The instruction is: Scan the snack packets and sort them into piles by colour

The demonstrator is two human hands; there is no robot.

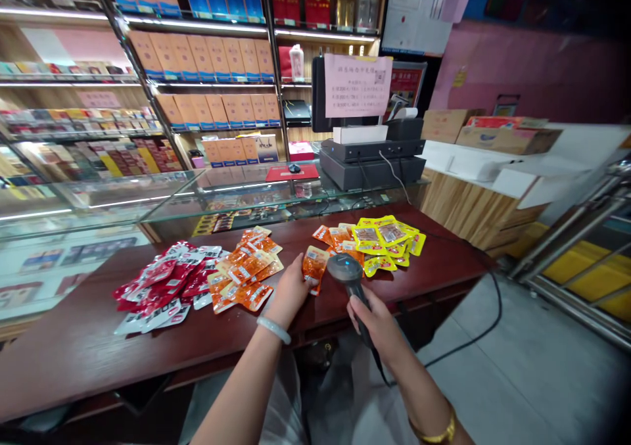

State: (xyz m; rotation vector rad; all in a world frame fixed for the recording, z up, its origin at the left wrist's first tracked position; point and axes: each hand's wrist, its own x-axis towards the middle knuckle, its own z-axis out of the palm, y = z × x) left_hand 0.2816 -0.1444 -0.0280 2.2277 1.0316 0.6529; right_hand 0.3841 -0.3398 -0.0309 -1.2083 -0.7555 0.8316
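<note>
My left hand (pixel 294 283) grips an orange snack packet (pixel 314 266) over the front of the dark red counter, its printed back turned up. Wrapped round the handle of a black barcode scanner (pixel 345 271) is my right hand (pixel 377 320); the scanner's head, with a small blue light on top, is close to the packet's right side. Left of my left hand lies a loose pile of orange packets (pixel 249 267). More orange packets (pixel 338 236) lie beyond the scanner, partly under a heap of yellow packets (pixel 389 238). Red and silver packets (pixel 167 281) are piled at the far left.
A cash register (pixel 372 159) with a monitor bearing a pink notice (pixel 357 85) stands on the glass case behind. A mouse (pixel 294 168) rests on a red mat. The scanner's black cable (pixel 499 300) loops off the counter's right side. Metal railings (pixel 572 234) stand at right.
</note>
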